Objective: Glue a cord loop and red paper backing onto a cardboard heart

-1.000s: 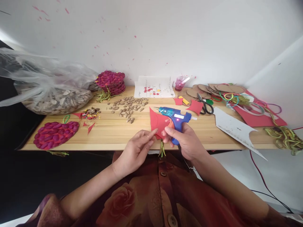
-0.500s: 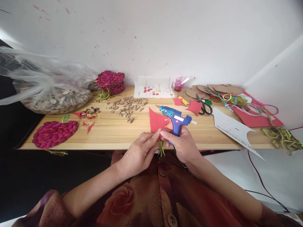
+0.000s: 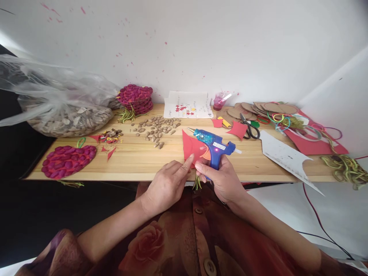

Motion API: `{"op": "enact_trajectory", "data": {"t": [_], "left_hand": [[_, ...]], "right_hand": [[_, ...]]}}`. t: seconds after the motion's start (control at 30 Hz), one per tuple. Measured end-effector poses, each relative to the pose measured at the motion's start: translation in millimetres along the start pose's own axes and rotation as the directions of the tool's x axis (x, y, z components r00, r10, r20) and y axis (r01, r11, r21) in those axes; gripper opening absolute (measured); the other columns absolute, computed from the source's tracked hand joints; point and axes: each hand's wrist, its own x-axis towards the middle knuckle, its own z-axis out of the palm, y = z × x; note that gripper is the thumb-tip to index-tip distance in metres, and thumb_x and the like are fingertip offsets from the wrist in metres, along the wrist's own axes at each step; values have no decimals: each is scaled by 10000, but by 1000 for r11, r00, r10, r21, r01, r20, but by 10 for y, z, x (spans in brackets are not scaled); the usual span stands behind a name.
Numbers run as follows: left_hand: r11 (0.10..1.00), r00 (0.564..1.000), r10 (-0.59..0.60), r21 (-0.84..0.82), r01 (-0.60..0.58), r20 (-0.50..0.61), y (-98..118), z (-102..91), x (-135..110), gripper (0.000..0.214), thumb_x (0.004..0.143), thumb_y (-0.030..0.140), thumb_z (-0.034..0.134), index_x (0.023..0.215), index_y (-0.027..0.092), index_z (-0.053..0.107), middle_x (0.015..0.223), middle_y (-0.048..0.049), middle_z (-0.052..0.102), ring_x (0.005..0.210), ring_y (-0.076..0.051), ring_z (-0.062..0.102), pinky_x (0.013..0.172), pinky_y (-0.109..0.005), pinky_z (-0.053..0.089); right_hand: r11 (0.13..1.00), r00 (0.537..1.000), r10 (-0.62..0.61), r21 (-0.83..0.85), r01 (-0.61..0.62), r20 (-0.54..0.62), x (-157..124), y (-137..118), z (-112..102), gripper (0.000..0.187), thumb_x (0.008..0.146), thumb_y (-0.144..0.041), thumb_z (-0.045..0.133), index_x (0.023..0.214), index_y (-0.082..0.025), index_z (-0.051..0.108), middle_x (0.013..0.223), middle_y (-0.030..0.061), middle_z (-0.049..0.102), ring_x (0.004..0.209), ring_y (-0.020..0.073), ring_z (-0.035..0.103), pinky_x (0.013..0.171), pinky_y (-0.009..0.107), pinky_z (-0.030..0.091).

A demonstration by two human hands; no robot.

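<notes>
In my right hand (image 3: 225,176) is a blue hot glue gun (image 3: 215,147), its nozzle pointing left and a small red light glowing on its body. The thumb and fingertips of that hand reach toward the table's front edge. My left hand (image 3: 168,184) has its index fingertip pressed on a red paper piece (image 3: 189,143) lying under the glue gun; its other fingers are curled and its thumb is hidden. An orange curved patch (image 3: 206,153) shows partly behind the gun. A green yarn tassel (image 3: 197,183) hangs at the table edge between my hands.
Brown seeds (image 3: 156,134) lie mid-table. At left are a seed-covered magenta piece (image 3: 69,161), paper scraps (image 3: 110,152), a stack of similar pieces (image 3: 135,100) and a plastic bag (image 3: 69,119). Scissors (image 3: 250,128), cardboard discs (image 3: 273,108), white paper (image 3: 284,159) and yarn (image 3: 349,168) are at right.
My left index finger has straightened and moved slightly up onto the red paper, away from my right fingertips. The glue gun stays in my right hand. The view has shifted slightly.
</notes>
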Motion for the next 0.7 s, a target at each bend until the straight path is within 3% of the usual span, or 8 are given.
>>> {"op": "enact_trajectory", "data": {"t": [0.17,0.43,0.53,0.63,0.7], "left_hand": [[895,984,-178,-418,153,-21,-8,-17,-13,480,995,201,480,1466,293,477,1055,-68,649,952,-171,607,871,-320,513],[810,982,-186,-564,163,17,40,-32,-40,476,977,212,535,1444,304,508,1035,-47,616,945,-148,590,869,-293,497],[833,967,-246,-524,179,-61,21,-50,-23,384,968,224,566,1347,269,609,980,-34,658,911,-134,608,861,-269,495],[891,937,-313,-389,233,-156,-36,-101,4,127,924,266,647,975,200,742,874,-27,681,818,-130,625,783,-249,504],[944,939,-268,-255,212,-214,-91,-138,22,177,886,275,692,742,174,689,864,-35,671,817,-141,633,784,-266,516]], "right_hand": [[1000,999,25,16,-25,-25,0,-13,-11,329,691,-301,841,826,-227,550,625,-65,630,495,93,522,455,227,392],[998,997,51,27,-49,-63,23,-27,25,340,661,-286,860,829,-223,571,663,-61,642,510,86,531,466,229,405],[999,999,41,-16,-41,4,-3,-31,10,286,703,-301,827,782,-221,565,622,-59,618,489,88,504,470,239,388],[992,994,75,-103,-66,79,-55,-31,-27,266,731,-315,801,746,-211,556,594,-58,587,481,87,478,488,250,381],[980,988,130,-166,-114,88,-104,-34,-75,263,734,-302,795,761,-205,551,613,-56,587,495,86,480,509,253,382]]}}
